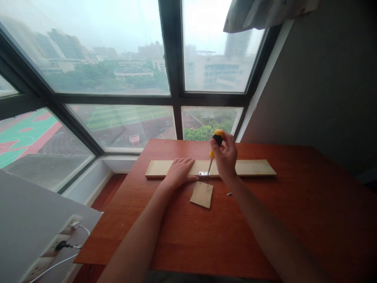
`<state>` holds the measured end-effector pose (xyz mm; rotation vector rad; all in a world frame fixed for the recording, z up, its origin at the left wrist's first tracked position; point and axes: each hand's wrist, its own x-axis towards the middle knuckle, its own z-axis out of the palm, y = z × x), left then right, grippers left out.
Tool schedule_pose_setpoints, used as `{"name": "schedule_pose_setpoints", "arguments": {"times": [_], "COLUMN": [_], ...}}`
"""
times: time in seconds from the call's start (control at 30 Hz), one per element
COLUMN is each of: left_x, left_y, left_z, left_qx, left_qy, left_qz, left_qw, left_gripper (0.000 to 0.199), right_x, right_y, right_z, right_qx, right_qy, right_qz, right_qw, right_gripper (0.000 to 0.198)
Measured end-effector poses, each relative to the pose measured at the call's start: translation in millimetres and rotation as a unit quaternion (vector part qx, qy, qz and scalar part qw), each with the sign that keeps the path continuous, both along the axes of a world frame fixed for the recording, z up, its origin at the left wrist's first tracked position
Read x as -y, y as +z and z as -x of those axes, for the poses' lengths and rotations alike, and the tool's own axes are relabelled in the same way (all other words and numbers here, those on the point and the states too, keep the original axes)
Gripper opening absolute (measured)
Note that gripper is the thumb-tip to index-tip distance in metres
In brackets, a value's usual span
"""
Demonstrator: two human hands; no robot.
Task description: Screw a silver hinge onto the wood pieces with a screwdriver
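A long pale wooden board (253,168) lies across the table. My left hand (179,173) presses flat on it, fingers stretched over the top and thumb along the near edge. At that edge, between my hands, sits a small silver metal hinge or bracket (204,173). My right hand (226,155) is wrapped round the yellow and black handle of a screwdriver (212,154). Its shaft slants down and the tip meets the right part of the metal piece; whether a screw is under it is too small to tell.
A small square wooden piece (202,195) with two holes lies in front of the board on the reddish-brown table (182,236). Right of it is a tiny metal part (229,193). Windows stand behind the table; sockets with plugged cables (63,244) are at lower left.
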<state>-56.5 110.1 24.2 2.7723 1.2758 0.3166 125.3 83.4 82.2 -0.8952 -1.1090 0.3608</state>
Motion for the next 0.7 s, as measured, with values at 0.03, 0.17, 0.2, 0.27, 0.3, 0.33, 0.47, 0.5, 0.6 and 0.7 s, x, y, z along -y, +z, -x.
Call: {"name": "schedule_pose_setpoints", "arguments": {"times": [0.03, 0.17, 0.2, 0.27, 0.3, 0.33, 0.47, 0.5, 0.6, 0.7], "left_x": [-0.1, -0.9, -1.2, -1.5, -1.6, -1.6, -1.4, -1.5, -2.0, -2.7], "left_y": [0.0, -1.1, -1.5, -2.1, -2.3, -2.4, -2.6, -2.8, -3.8, -5.0], "left_z": [0.0, 0.3, 0.4, 0.6, 0.7, 0.8, 1.2, 1.2, 1.4, 1.4], "left_qx": [0.001, 0.006, 0.007, 0.007, 0.008, 0.009, 0.014, 0.014, 0.011, 0.013], "left_qy": [0.000, -0.001, -0.002, -0.003, -0.003, -0.002, -0.006, -0.008, -0.010, -0.012], "left_qz": [0.001, -0.003, -0.004, -0.004, -0.004, -0.004, -0.009, -0.010, -0.013, -0.019], "left_qw": [1.000, 1.000, 1.000, 1.000, 1.000, 1.000, 1.000, 1.000, 1.000, 1.000], "left_gripper": [0.071, 0.071, 0.071, 0.072, 0.072, 0.072, 0.071, 0.071, 0.071, 0.072], "right_x": [0.1, -1.1, -1.4, -1.8, -1.6, -1.3, 1.6, 2.4, 4.2, 5.9], "right_y": [-0.2, -0.9, -0.6, 0.9, 2.1, 3.5, 9.2, 10.1, 11.4, 12.6], "right_z": [-0.7, -2.1, -2.1, -2.4, -2.6, -3.0, -5.3, -5.7, -5.5, -4.7], "right_qx": [0.002, -0.049, -0.061, -0.071, -0.066, -0.055, 0.031, 0.046, 0.032, 0.003], "right_qy": [-0.002, 0.062, 0.084, 0.113, 0.113, 0.102, 0.007, -0.002, 0.042, 0.113], "right_qz": [-0.001, -0.008, -0.009, -0.012, -0.014, -0.017, -0.017, -0.014, -0.004, -0.012], "right_qw": [1.000, 0.997, 0.995, 0.991, 0.991, 0.993, 0.999, 0.999, 0.999, 0.994], "right_gripper": [0.030, 0.032, 0.034, 0.036, 0.037, 0.037, 0.035, 0.034, 0.036, 0.037]}}
